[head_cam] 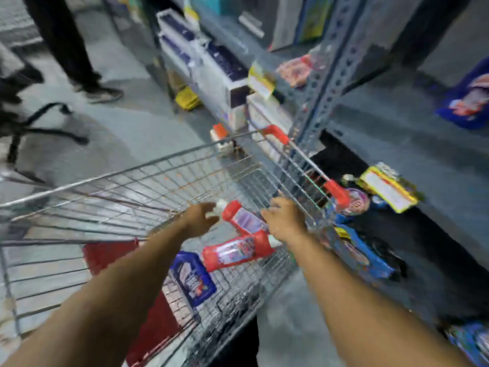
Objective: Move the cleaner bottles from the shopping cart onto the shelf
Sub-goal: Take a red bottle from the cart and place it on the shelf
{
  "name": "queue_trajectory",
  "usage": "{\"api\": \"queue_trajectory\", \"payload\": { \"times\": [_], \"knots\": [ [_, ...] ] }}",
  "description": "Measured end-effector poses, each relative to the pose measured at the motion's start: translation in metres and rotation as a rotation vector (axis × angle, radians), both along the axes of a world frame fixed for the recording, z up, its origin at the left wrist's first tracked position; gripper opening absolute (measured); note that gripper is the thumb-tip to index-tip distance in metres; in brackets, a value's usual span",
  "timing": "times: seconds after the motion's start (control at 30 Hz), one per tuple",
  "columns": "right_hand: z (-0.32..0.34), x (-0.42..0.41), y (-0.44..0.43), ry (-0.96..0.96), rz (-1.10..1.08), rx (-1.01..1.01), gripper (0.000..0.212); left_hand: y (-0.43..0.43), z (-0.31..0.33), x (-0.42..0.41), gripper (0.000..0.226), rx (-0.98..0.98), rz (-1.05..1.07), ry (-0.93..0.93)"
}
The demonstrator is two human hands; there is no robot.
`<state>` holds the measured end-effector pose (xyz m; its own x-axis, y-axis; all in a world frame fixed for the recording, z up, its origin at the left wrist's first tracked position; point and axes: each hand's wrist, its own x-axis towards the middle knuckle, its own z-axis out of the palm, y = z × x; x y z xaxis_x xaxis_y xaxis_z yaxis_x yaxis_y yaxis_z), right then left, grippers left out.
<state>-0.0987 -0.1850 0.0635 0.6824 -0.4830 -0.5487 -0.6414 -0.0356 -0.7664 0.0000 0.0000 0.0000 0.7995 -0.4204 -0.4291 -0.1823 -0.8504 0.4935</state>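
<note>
Cleaner bottles lie flat on the wire floor of the shopping cart [158, 186]: one red bottle [243, 219] between the two hands, a second red bottle [236, 251] just nearer the person than the right hand [284, 221], and a blue bottle [194, 279] nearer still, below the left forearm. The left hand [199, 218] is loosely open around something small and white, the right hand spread over the far red bottle, but blur hides whether either truly grips. They look like smooth, rigid plastic, likely liquid-heavy and a little slippery, best wrapped around the labelled middle for the lift to the grey shelf [412, 144] beyond the right hand.

blur: bottle labels [239, 250] unreadable | right hand [284, 221] fingers hidden (curled under)
</note>
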Motion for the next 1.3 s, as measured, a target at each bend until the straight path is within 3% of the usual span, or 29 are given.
{"api": "queue_trajectory", "payload": {
  "times": [0.13, 0.23, 0.3, 0.47, 0.53, 0.63, 0.73, 0.83, 0.9, 1.1, 1.3],
  "knots": [
    [-0.101, 0.009, 0.022, 0.269, -0.367, 0.44, 0.021, 0.011, -0.068, -0.002, 0.055, 0.119, -0.12, 0.288],
    [-0.153, 0.008, 0.035, 0.364, -0.624, 0.404, 0.057, 0.001, -0.111, 0.007, 0.062, 0.193, -0.261, 0.375],
    [-0.174, 0.008, 0.038, 0.362, -0.737, 0.32, 0.065, -0.009, -0.13, 0.009, 0.063, 0.25, -0.375, 0.396],
    [-0.195, 0.009, 0.026, 0.47, -0.738, 0.462, 0.052, -0.025, -0.16, 0.014, 0.037, 0.262, -0.414, 0.46],
    [-0.192, 0.011, 0.022, 0.471, -0.679, 0.382, 0.056, -0.026, -0.16, 0.011, 0.036, 0.265, -0.398, 0.488],
    [-0.167, 0.021, 0.021, 0.45, -0.402, 0.178, 0.075, -0.018, -0.139, 0.002, 0.036, 0.23, -0.328, 0.459],
    [-0.119, 0.041, 0.009, 0.271, -0.153, 0.137, 0.07, -0.004, -0.095, -0.005, 0.027, 0.069, -0.178, 0.357],
    [-0.049, 0.055, -0.02, 0.017, -0.007, 0.135, 0.048, -0.007, -0.029, -0.005, 0.043, -0.25, 0.019, 0.411],
    [0.004, 0.055, -0.039, -0.191, 0.025, 0.179, 0.042, -0.019, 0.025, -0.008, 0.048, -0.417, 0.099, 0.351],
    [0.149, 0.029, -0.093, -0.695, 0.064, 0.126, 0.042, -0.09, 0.154, -0.035, 0.035, -0.8, 0.031, 0.22],
    [0.216, -0.048, -0.142, -0.874, 0.02, 0.04, 0.025, -0.153, 0.221, -0.097, 0.039, -0.899, -0.11, 0.14]
  ]
}}
